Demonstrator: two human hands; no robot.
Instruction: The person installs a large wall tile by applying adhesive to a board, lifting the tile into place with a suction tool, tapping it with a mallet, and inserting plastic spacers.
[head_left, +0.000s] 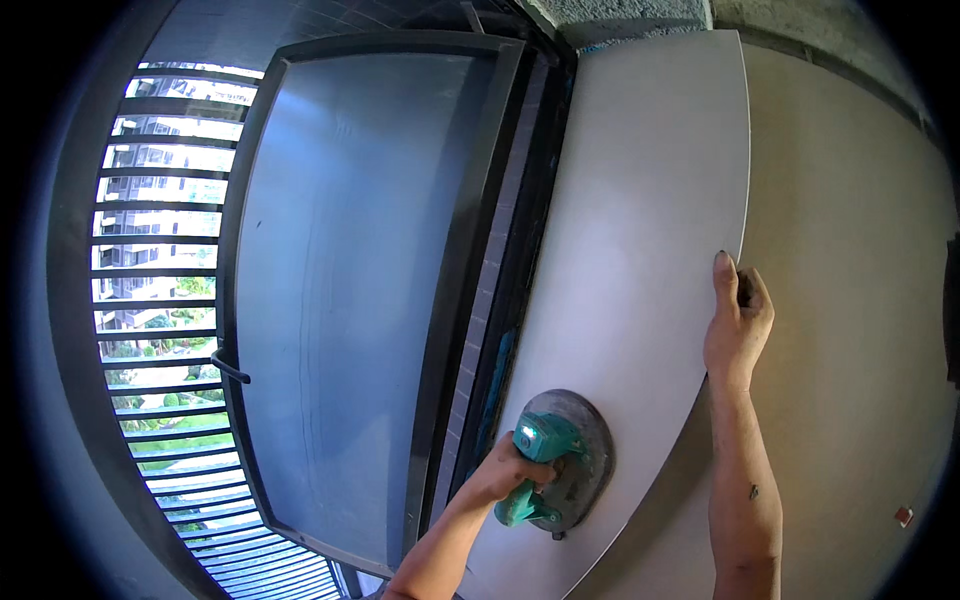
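At three o'clock in the head view, the right hand (738, 320) gripped the long edge of a pale panel (640, 220), thumb against its face and the other fingers curled past the edge; how far behind they reached could not be told. The panel stretched from one o'clock down to six. Near six o'clock, the left hand (515, 475) was clenched round the handle of a teal suction lifter (545, 437), whose round grey pad (597, 450) sat against the panel's lower part.

For a sound hold, the load seemed best carried through that handle without prying, so that the seal was not peeled; the right hand did best to balance and steer, pressing lightly because the thin edge might chip. Between twelve and one, a dark frame (547, 150) ran close beside the panel's left edge, which called for slow, level handling. A framed pane (350, 280) filled nine o'clock, and a beige wall (850, 330) stood at three.
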